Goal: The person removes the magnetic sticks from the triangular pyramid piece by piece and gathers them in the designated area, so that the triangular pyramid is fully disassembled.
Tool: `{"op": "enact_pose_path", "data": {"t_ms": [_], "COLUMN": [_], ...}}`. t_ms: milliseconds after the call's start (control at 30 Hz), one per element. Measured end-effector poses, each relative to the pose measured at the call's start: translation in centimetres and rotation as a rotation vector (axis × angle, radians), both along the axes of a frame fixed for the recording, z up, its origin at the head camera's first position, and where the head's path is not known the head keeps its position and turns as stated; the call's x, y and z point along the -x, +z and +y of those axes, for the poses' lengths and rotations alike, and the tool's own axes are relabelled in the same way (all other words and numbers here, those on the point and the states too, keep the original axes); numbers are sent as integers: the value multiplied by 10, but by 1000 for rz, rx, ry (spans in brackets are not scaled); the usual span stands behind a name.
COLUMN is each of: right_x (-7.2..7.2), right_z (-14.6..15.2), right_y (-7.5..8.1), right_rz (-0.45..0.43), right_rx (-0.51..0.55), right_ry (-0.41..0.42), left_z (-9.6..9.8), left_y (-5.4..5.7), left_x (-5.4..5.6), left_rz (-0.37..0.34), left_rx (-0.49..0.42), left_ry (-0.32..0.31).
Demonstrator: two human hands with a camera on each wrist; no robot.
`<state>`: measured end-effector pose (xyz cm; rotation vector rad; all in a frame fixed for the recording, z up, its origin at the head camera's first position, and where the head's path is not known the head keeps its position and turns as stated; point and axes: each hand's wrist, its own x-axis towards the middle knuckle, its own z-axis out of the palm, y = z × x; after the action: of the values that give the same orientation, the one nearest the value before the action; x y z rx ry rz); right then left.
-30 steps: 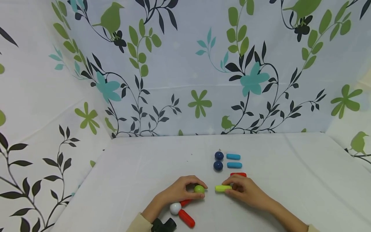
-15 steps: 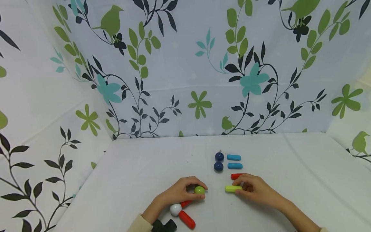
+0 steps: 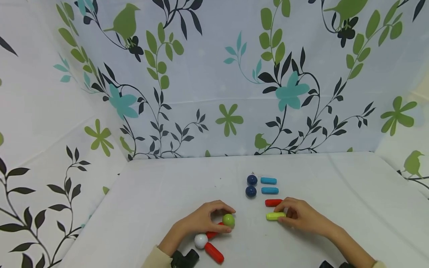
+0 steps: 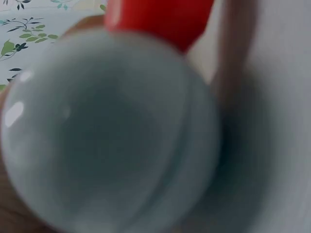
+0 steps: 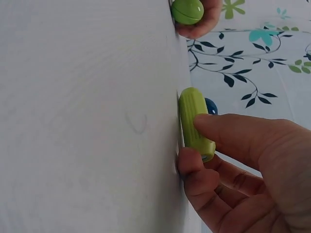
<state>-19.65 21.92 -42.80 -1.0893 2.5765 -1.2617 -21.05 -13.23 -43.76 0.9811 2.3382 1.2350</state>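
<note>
Lime rod (image 5: 190, 106), right fingertips (image 5: 206, 125) (pinching one end)

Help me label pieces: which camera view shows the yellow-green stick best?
The right wrist view: the yellow-green stick looks largest there, ridges visible, though the right grip covers part. The head view shows it small, one end in that grip. The left wrist view, dominated by a white ball, doesn't show it.
</note>
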Motion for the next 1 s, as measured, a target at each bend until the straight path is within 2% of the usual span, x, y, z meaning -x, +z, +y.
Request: {"op": "enact_pose_path", "data": {"t_ms": [233, 433, 600, 800, 1000], "right_x": [1, 1, 0, 0, -1], "right_z": [2, 2, 2, 1, 1], "right_y": [2, 2, 2, 4, 5], "right_rz": [21, 28, 45, 66, 100], "right_rx": [-31, -40, -37, -40, -17], "right_ry": [-7, -17, -22, -28, -26], "left_z": [-10, -13, -13, -12, -9], "left_y": [9, 14, 15, 13, 13], "left_x": [2, 3, 2, 2, 2], "left_rz": [5, -57, -81, -47, -48], "left_rx": [65, 81, 83, 115, 110], "left_ry": [20, 61, 50, 17, 28]}}
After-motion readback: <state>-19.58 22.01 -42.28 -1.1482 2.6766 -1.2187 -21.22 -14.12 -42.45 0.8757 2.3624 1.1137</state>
